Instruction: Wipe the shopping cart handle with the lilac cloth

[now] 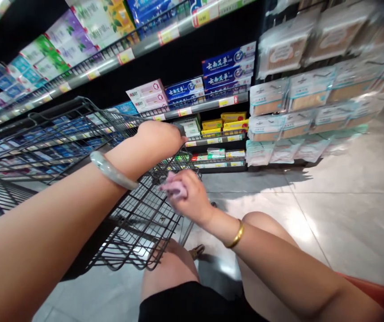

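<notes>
A dark wire shopping cart (78,147) stands tilted in front of me in a shop aisle. My left hand (160,138), with a pale bangle (111,171) on the wrist, is closed over the cart's top rim at its near corner. My right hand (188,194), with a gold bangle (236,235) on the wrist, is closed on a small pink cloth (173,187) pressed against the cart's wire side. My bare knees show below the hands.
Shelves of boxed toothpaste (228,67) run along the left and straight ahead. Hanging packs of cotton swabs (309,94) fill the rack on the right. Pale glossy floor tiles (329,201) lie to the right and below.
</notes>
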`<state>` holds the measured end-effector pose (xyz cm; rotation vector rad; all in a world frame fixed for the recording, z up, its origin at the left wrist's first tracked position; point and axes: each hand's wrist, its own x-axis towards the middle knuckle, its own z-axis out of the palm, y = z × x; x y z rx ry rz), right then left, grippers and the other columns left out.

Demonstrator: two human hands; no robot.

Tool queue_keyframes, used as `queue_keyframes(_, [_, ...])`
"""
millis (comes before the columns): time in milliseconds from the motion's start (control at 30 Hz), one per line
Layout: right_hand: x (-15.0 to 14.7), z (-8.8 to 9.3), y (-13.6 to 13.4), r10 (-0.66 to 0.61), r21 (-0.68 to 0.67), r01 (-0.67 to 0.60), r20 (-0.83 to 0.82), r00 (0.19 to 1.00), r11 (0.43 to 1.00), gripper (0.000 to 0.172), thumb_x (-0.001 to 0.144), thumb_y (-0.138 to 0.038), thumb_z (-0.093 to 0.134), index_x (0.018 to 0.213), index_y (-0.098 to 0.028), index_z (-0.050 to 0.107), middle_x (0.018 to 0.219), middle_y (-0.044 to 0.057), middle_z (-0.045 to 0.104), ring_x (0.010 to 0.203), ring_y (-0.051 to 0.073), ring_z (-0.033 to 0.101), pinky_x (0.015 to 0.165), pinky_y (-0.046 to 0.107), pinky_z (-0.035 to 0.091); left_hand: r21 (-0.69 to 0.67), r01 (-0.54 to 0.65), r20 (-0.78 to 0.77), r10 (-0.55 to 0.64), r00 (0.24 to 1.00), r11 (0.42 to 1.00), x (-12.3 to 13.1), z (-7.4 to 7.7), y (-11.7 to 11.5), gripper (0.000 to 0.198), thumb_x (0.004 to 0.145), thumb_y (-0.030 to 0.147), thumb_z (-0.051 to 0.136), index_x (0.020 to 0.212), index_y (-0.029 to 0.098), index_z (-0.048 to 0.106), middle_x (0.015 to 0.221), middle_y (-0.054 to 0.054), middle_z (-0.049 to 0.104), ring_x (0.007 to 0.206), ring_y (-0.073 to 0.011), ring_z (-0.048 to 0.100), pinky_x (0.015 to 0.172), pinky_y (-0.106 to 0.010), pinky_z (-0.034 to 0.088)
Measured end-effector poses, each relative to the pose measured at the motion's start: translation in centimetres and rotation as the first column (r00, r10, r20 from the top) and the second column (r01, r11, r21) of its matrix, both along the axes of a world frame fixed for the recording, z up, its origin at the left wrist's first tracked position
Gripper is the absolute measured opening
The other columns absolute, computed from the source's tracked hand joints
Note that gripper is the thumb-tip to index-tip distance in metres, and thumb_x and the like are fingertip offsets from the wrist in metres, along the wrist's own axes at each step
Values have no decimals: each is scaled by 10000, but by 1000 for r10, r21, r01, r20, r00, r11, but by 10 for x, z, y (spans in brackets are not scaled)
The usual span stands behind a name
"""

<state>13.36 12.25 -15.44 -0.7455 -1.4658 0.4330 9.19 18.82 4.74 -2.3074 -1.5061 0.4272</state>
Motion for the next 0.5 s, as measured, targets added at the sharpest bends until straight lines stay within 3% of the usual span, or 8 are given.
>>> queue_keyframes(67, [0,-1,-8,82,87,-92,111,990,992,301,761,-201,664,1049,-265,608,1079,62,654,983,219,619,860,370,561,7,-7,-56,7,998,1000,1,0,-1,628,1051,492,383,1247,-27,677,1214,-326,688,1222,-438,636,1009,-565,484])
queue_keyframes(100, [3,-2,-5,66,87,-77,126,990,993,286,768,-210,658,1046,-259,614,1077,68,651,987,224,617,864,374,558,7,-5,-69,6,998,1000,1,1,-2,638,1055,496,366,1258,-25,674,1214,-321,690,1220,-430,639,1008,-557,488])
queue_keyframes(233, [18,-8,19,-192,-111,188,-31,981,976,246,765,-187,596,1003,-247,601,1027,63,633,999,236,604,909,405,537,13,0,-80,1,997,1000,1,2,-6,636,1060,507,353,1276,4,678,1216,-294,698,1238,-403,634,1017,-534,490])
queue_keyframes(300, [14,-8,17,-213,-125,204,-66,975,971,259,758,-186,601,1008,-250,585,1021,58,627,989,235,601,897,403,540,20,-9,-75,11,997,1000,2,2,-7,639,1058,513,357,1279,7,680,1218,-293,698,1230,-406,638,1008,-534,497])
queue_keyframes(400, [-5,-8,-13,-20,45,20,-7,1000,999,280,779,-182,645,1039,-267,581,1040,52,631,993,219,610,888,376,551,17,-18,-69,19,997,1000,2,2,-6,653,1061,516,347,1279,0,684,1211,-296,700,1231,-412,638,1006,-537,502])
queue_keyframes(500, [-14,-9,-32,150,173,-169,120,981,970,284,797,-242,695,1063,-275,599,1112,65,628,1050,219,623,886,357,565,5,3,-55,-2,998,1000,2,0,-4,639,1067,495,349,1299,-3,675,1237,-297,691,1263,-424,615,1020,-560,488])
